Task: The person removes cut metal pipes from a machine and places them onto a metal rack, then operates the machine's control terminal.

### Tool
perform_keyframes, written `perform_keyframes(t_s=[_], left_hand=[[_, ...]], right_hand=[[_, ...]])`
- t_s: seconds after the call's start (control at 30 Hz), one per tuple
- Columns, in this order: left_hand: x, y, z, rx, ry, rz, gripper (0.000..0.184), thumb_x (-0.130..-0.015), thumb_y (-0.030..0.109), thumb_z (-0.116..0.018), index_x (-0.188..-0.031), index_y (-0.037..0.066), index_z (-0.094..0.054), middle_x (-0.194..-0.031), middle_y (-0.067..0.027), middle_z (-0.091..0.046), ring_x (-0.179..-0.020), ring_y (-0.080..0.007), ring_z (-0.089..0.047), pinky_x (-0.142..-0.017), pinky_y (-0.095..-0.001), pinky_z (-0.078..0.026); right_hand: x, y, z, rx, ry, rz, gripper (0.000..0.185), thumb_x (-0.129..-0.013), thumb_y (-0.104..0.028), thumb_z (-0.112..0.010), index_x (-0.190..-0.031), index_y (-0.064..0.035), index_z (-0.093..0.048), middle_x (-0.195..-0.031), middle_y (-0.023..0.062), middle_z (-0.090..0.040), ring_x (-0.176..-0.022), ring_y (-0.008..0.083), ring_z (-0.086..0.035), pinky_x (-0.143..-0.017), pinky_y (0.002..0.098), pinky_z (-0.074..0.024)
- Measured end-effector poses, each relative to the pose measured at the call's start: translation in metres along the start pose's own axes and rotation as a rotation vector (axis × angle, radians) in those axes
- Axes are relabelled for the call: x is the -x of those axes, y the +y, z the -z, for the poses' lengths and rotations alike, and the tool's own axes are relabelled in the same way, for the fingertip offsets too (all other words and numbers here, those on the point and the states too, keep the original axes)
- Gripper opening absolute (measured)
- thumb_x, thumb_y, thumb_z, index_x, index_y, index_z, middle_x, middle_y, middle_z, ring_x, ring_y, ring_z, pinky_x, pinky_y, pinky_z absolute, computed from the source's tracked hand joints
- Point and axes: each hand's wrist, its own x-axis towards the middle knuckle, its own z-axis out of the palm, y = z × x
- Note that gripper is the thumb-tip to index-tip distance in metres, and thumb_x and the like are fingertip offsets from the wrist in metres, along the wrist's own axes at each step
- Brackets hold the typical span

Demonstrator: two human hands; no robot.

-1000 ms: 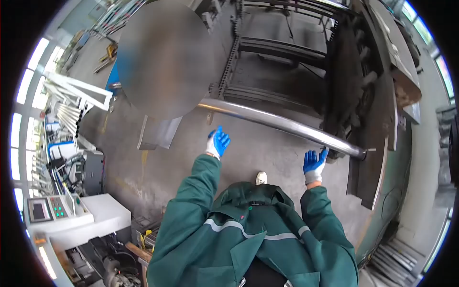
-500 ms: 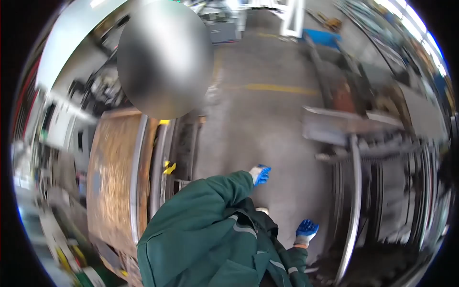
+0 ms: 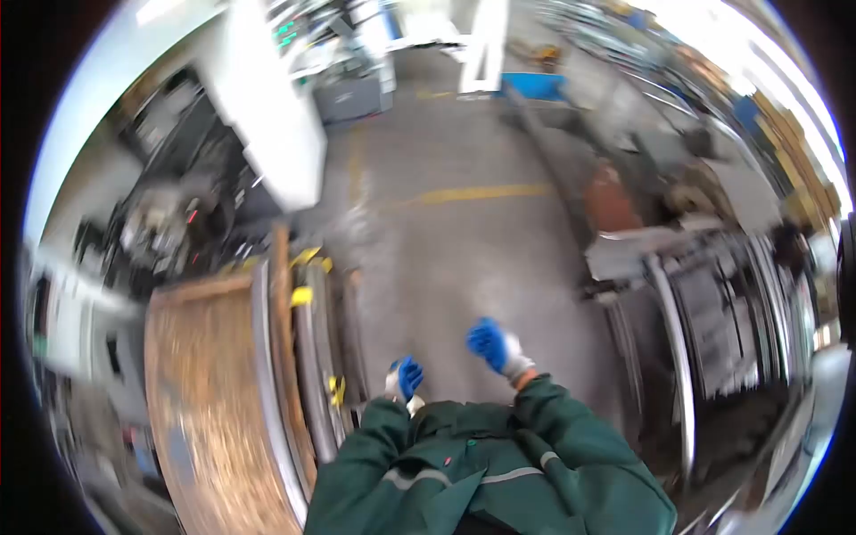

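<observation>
My left hand (image 3: pixel 405 378), in a white glove with blue coated fingers, hangs low in front of my body with its fingers curled in. It is nearest to the long metal bars (image 3: pixel 314 366) lying along the wooden board at my left. Farther forward is my right hand (image 3: pixel 497 348), in a matching glove and closed like a fist. Nothing shows in either hand, and neither touches anything. Green jacket sleeves (image 3: pixel 571 415) cover both arms. Under the hands lies the grey floor (image 3: pixel 455 281); motion blurs the view.
At my left stands a wooden board (image 3: pixel 209 383) with yellow pieces (image 3: pixel 301 296) near it. A rack with metal bars (image 3: pixel 678 366) is at my right. Ahead are a yellow floor line (image 3: pixel 486 192), a white upright panel (image 3: pixel 281 125), a grey box (image 3: pixel 349 98) and a blue object (image 3: pixel 533 86).
My right hand has swung forward, while my left hand has drawn back towards my body. The view has turned and moved ahead; a blurred grey oval at upper left no longer shows.
</observation>
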Motion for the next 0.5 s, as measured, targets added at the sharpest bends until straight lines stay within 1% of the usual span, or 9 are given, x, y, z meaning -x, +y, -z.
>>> perform_keyframes(t_s=[0.03, 0.07, 0.1, 0.17, 0.23, 0.27, 0.3, 0.37, 0.5], left_hand=[[0.009, 0.007, -0.012, -0.014, 0.029, 0.032, 0.032, -0.096, 0.032, -0.049, -0.122, 0.014, -0.050, -0.113, -0.0079, -0.056, -0.107, -0.0262, -0.056, -0.092, -0.0411, -0.048], [0.008, 0.004, -0.018, -0.022, -0.055, 0.025, 0.034, -0.096, 0.033, -0.048, -0.124, 0.013, -0.049, -0.116, -0.0087, -0.056, -0.109, -0.0270, -0.055, -0.093, -0.0417, -0.047], [0.004, 0.003, -0.023, -0.044, -0.144, 0.036, 0.036, -0.096, 0.034, -0.047, -0.125, 0.012, -0.049, -0.118, -0.0095, -0.055, -0.110, -0.0277, -0.054, -0.095, -0.0423, -0.047], [-0.003, 0.010, -0.046, -0.065, -0.453, 0.090, 0.037, -0.096, 0.032, -0.046, -0.127, 0.012, -0.048, -0.118, -0.0081, -0.055, -0.109, -0.0271, -0.055, -0.095, -0.0423, -0.047], [0.059, 0.027, -0.127, -0.653, -0.701, -0.443, 0.026, -0.098, 0.028, -0.043, -0.115, 0.011, -0.053, -0.108, -0.0025, -0.051, -0.102, -0.0170, -0.050, -0.093, -0.0333, -0.043], [0.110, 0.041, -0.175, -0.937, -0.667, -0.826, 0.025, -0.098, 0.028, -0.042, -0.115, 0.012, -0.051, -0.107, -0.0005, -0.050, -0.101, -0.0155, -0.048, -0.093, -0.0303, -0.041], [0.109, 0.037, -0.171, -0.678, -0.671, -0.575, 0.026, -0.099, 0.030, -0.041, -0.116, 0.013, -0.050, -0.107, 0.0004, -0.049, -0.102, -0.0145, -0.047, -0.094, -0.0300, -0.040], [0.103, 0.029, -0.161, 0.065, -0.549, 0.009, 0.029, -0.100, 0.034, -0.038, -0.119, 0.015, -0.048, -0.107, 0.0021, -0.048, -0.106, -0.0122, -0.045, -0.097, -0.0299, -0.036], [0.077, -0.003, -0.145, -0.075, -0.641, -0.052, 0.034, -0.100, 0.041, -0.037, -0.122, 0.018, -0.048, -0.116, 0.0038, -0.048, -0.114, -0.0114, -0.044, -0.099, -0.0297, -0.035]], right_hand=[[-0.007, -0.062, -0.025, -0.364, 0.048, -0.055, 0.034, -0.097, -0.008, -0.038, -0.130, -0.0002, -0.043, -0.120, 0.0140, -0.055, -0.109, 0.0255, -0.056, -0.098, 0.0400, -0.0468], [-0.018, -0.011, -0.041, -0.524, 0.006, 0.013, 0.041, -0.095, -0.002, -0.041, -0.136, 0.0004, -0.038, -0.127, 0.0165, -0.052, -0.116, 0.0263, -0.054, -0.101, 0.0408, -0.0451], [-0.022, -0.098, -0.041, -0.776, 0.144, -0.357, 0.041, -0.096, -0.005, -0.041, -0.136, 0.0008, -0.038, -0.129, 0.0171, -0.051, -0.117, 0.0280, -0.053, -0.102, 0.0417, -0.0438], [-0.028, -0.069, -0.040, -1.375, -0.034, -0.184, 0.036, -0.094, -0.009, -0.046, -0.129, 0.0014, -0.047, -0.130, 0.0142, -0.051, -0.117, 0.0258, -0.053, -0.104, 0.0377, -0.0407], [-0.037, -0.049, -0.058, 0.502, 0.027, 0.367, 0.036, -0.090, -0.018, -0.055, -0.124, -0.0055, -0.054, -0.126, 0.0118, -0.055, -0.116, 0.0278, -0.053, -0.100, 0.0370, -0.0415], [-0.024, -0.083, -0.056, 0.327, 0.074, 0.186, 0.037, -0.088, -0.021, -0.058, -0.122, -0.0064, -0.055, -0.122, 0.0122, -0.057, -0.114, 0.0278, -0.054, -0.097, 0.0359, -0.0425], [-0.025, -0.061, -0.073, 0.218, 0.267, 0.314, 0.037, -0.086, -0.023, -0.061, -0.119, -0.0074, -0.056, -0.119, 0.0117, -0.058, -0.110, 0.0291, -0.055, -0.093, 0.0363, -0.0438], [-0.016, -0.077, -0.077, 0.044, 0.194, 0.252, 0.038, -0.085, -0.025, -0.061, -0.119, -0.0099, -0.056, -0.120, 0.0111, -0.057, -0.110, 0.0296, -0.055, -0.089, 0.0385, -0.0452], [0.026, -0.094, -0.069, 0.382, 0.312, 0.296, 0.040, -0.085, -0.025, -0.060, -0.122, -0.0109, -0.053, -0.121, 0.0108, -0.056, -0.111, 0.0313, -0.055, -0.086, 0.0389, -0.0466]])
